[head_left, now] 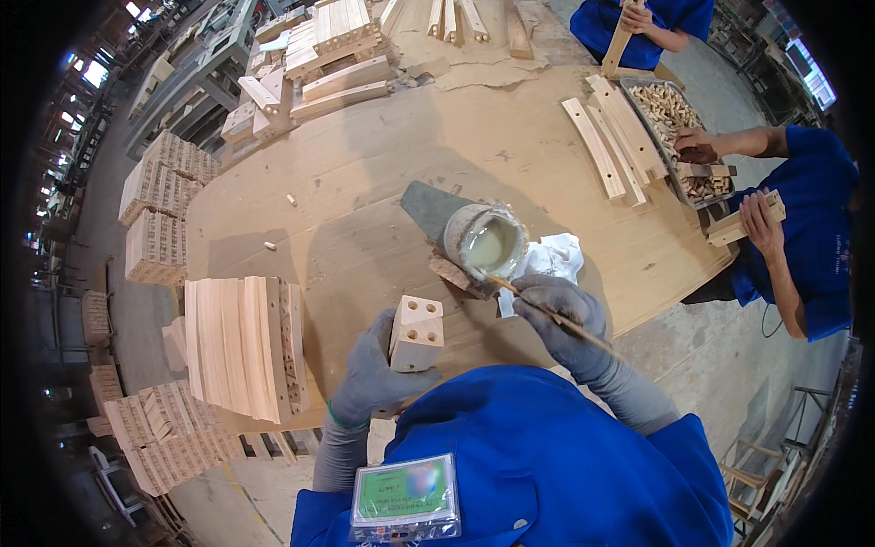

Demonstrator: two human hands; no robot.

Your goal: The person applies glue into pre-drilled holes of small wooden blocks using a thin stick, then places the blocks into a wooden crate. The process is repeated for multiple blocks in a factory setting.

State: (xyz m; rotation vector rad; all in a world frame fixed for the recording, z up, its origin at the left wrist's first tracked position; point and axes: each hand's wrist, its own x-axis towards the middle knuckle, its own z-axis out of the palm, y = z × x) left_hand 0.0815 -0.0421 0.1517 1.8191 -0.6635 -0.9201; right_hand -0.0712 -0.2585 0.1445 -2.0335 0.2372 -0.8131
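My left hand (pixel 366 372), in a grey glove, is closed around a pale wooden block (pixel 420 335). Several round holes show in the block's upper end; whether it is one piece or two held together, I cannot tell. A thin wooden stick (pixel 580 334) is gripped in my gloved right hand (pixel 567 314). The stick's tip is at the near rim of a crusted pot (pixel 462 226) holding a pale, milky liquid (pixel 493 242). Crumpled white paper (pixel 554 258) lies right of the pot, and a grey flat piece (pixel 427 208) sticks out on its left.
A stack of wooden pieces (pixel 232 346) stands at the table's left edge. Two small dowels (pixel 270 245) lie beyond it. At right, co-workers in blue handle wood beside a tray (pixel 672 169) of dowels. Long drilled pieces (pixel 597 150) lie near the tray; more wood (pixel 342 87) is piled far left.
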